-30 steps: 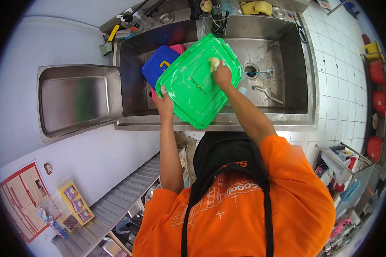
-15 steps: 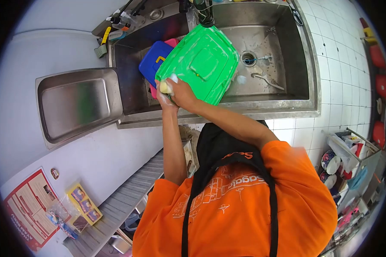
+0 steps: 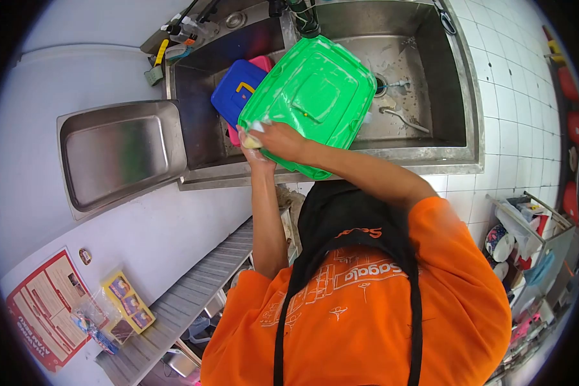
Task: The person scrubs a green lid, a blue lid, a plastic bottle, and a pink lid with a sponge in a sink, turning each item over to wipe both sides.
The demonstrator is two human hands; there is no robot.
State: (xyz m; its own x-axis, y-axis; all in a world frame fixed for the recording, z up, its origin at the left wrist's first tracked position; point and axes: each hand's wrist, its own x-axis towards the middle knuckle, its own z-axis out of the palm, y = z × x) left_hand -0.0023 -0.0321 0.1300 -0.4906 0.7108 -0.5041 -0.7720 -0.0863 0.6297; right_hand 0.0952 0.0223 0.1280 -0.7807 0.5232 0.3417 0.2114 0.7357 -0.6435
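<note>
A large green plastic lid (image 3: 331,87) with traces of suds lies tilted over the divider between the two sink basins. My left hand (image 3: 253,156) grips its near left corner, with the fingers partly hidden at the edge. My right hand (image 3: 282,140) is closed on a foamy, pale yellow sponge (image 3: 253,142), pressed against that same corner. Under and left of the green lid are a blue lid (image 3: 233,90) with a yellow handle and a pink piece (image 3: 262,62), mostly covered.
The right basin (image 3: 418,119) holds a drain and a pale curved object (image 3: 402,120). A dark green cylinder (image 3: 307,24) stands at the divider. Left lies a steel pan (image 3: 119,157); a yellow-handled scraper (image 3: 158,61) rests by the back corner. Scissors (image 3: 445,22) lie on the right rim.
The green lid has shifted right and toward my body, now covering part of the drain. Both hands moved slightly right with it, and the sponge stays at the lid's corner.
</note>
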